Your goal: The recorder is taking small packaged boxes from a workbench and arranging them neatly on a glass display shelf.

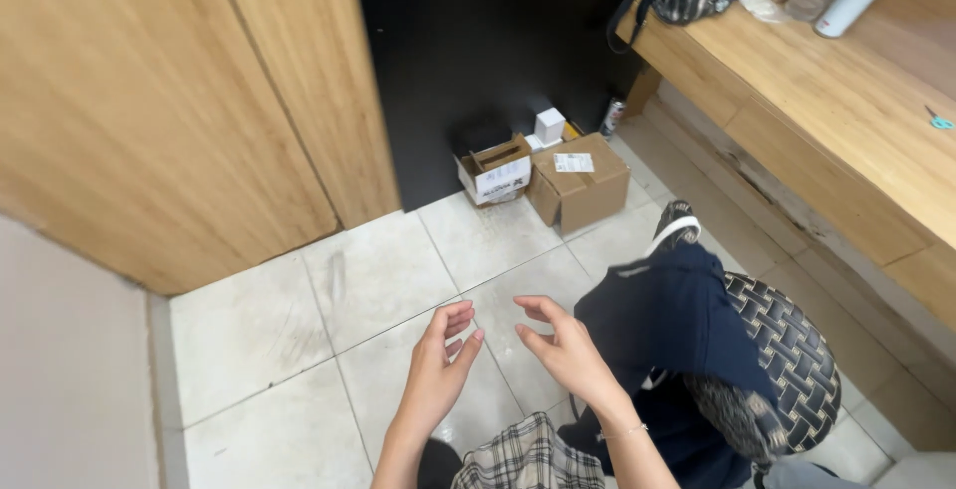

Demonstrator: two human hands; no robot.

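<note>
Both hands hover empty over pale glossy floor tiles (259, 340): left hand (441, 360) open with loosely curled fingers, right hand (561, 345) open likewise, palms facing. Just right lies a soft navy garment (672, 315) draped over a woven, checker-patterned stool (792, 365). Far off sit brown cardboard boxes (578, 185).

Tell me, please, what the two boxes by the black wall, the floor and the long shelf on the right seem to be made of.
The closed box and the open box look like brown corrugated cardboard, matt, with folded flaps and white labels. The floor seems to be pale ceramic tile, slightly glossy, with grout lines and scuff marks. The shelf looks like light wood or wood laminate: visible grain, smooth finish.
</note>
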